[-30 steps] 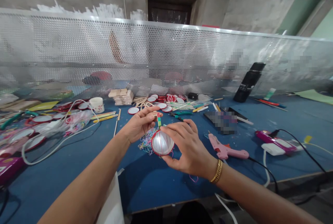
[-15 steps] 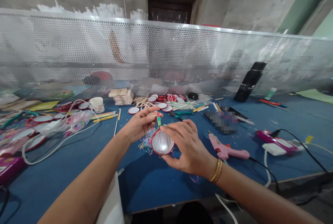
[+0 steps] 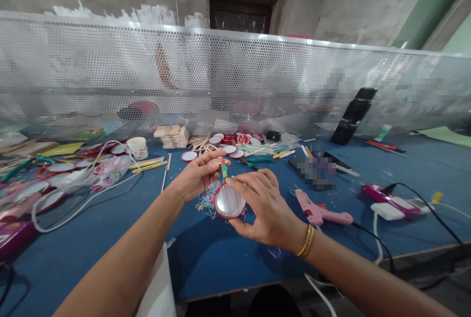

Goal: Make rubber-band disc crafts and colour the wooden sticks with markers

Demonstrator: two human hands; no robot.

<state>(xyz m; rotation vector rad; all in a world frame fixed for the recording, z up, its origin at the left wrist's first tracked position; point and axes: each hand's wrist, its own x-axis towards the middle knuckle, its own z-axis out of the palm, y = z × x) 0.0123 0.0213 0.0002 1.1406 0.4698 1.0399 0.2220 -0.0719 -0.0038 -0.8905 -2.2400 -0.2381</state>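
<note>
My right hand (image 3: 263,204) grips a round lid (image 3: 225,203) with a red rim and a pale, shiny inside, thumb below and fingers above. A thin red rubber band runs from top to bottom across it. Standing up from its upper edge is a short flat stick (image 3: 224,170), coloured green and red. Close to the stick's upper end, the fingertips of my left hand (image 3: 200,173) are pinched together on it and a pale bit, partly hidden. Behind the lid lies a pile of coloured rubber bands (image 3: 206,204) on the blue table (image 3: 209,268).
At the right lie a pink glue gun (image 3: 324,213) and a purple power strip (image 3: 393,200). A black bottle (image 3: 353,117) stands by the perforated screen (image 3: 176,71). Further back are stacked wooden sticks (image 3: 171,136), red lids (image 3: 243,139) and a paper cup (image 3: 137,148). A white cable (image 3: 84,211) loops left.
The lid tilts very slightly and the reflection on its inside has shifted. Both hands keep almost the same place and grip.
</note>
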